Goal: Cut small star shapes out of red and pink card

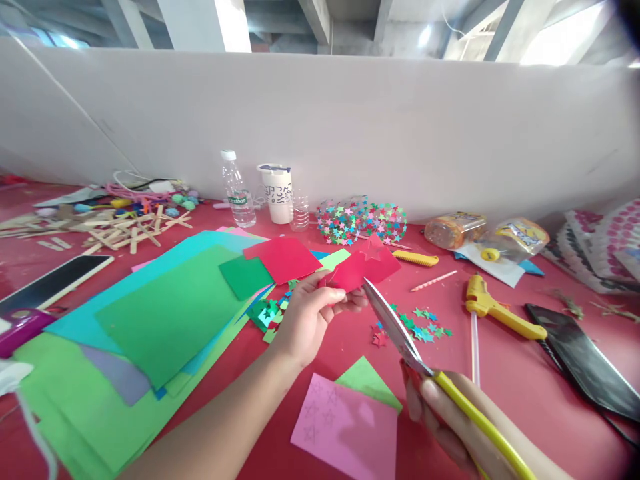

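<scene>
Two clear containers (387,223) show stars (334,228), inside or outside unclear; left hand (307,317) pinches red paper (353,270), right hand (445,410) grips scissors (424,368).

Held paper (350,272) red — scissors (443,381) yellow-handled; front sheet (345,430) pink, star-patterned — glue gun (493,308) yellow, tabletop (335,347) red.

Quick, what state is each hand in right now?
Left hand: closed, holding a flat red paper piece.
Right hand: closed, holding long-bladed metal scissors with yellow handles.

Red paper (357,270), centre of frame: raised, star outline visible. Yellow-handled scissors (421,367), lower right: blades angled toward upper left, tips at paper's lower edge.
</scene>
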A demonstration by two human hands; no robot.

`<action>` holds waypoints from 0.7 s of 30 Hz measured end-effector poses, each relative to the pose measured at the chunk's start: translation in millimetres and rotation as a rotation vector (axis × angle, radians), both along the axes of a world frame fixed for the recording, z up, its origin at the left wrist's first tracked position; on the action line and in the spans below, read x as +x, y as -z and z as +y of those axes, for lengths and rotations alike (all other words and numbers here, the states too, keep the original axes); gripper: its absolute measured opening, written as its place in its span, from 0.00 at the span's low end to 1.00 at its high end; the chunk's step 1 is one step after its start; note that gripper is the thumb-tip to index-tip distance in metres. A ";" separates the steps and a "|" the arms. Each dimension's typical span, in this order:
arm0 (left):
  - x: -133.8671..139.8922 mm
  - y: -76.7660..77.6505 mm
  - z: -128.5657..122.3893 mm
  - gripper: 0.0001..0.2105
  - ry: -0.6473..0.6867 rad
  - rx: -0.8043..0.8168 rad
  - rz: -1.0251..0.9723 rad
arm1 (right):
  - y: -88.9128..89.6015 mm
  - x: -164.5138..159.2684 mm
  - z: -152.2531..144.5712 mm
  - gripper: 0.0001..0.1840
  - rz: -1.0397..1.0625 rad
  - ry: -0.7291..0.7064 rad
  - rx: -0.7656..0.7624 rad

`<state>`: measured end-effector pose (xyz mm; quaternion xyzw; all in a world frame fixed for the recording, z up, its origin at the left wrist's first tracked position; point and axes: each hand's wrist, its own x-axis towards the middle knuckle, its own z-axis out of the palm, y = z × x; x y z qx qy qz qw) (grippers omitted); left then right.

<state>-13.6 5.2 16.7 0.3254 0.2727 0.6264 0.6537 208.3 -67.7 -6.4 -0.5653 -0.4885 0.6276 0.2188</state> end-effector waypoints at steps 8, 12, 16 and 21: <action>0.0 1.1 1.6 0.05 -0.037 -0.059 -0.021 | -8.2 -6.9 3.8 0.41 -0.108 -0.036 0.193; -1.6 1.5 1.1 0.06 -0.046 -0.087 -0.060 | -6.3 -7.4 2.6 0.41 -0.146 -0.093 0.224; 1.5 -0.3 -1.4 0.03 0.002 -0.190 -0.188 | -5.3 -6.2 4.9 0.41 -0.141 -0.124 0.192; 8.0 -2.2 -3.3 0.01 0.104 -0.348 -0.281 | -2.9 -6.6 9.8 0.39 -0.082 -0.155 0.206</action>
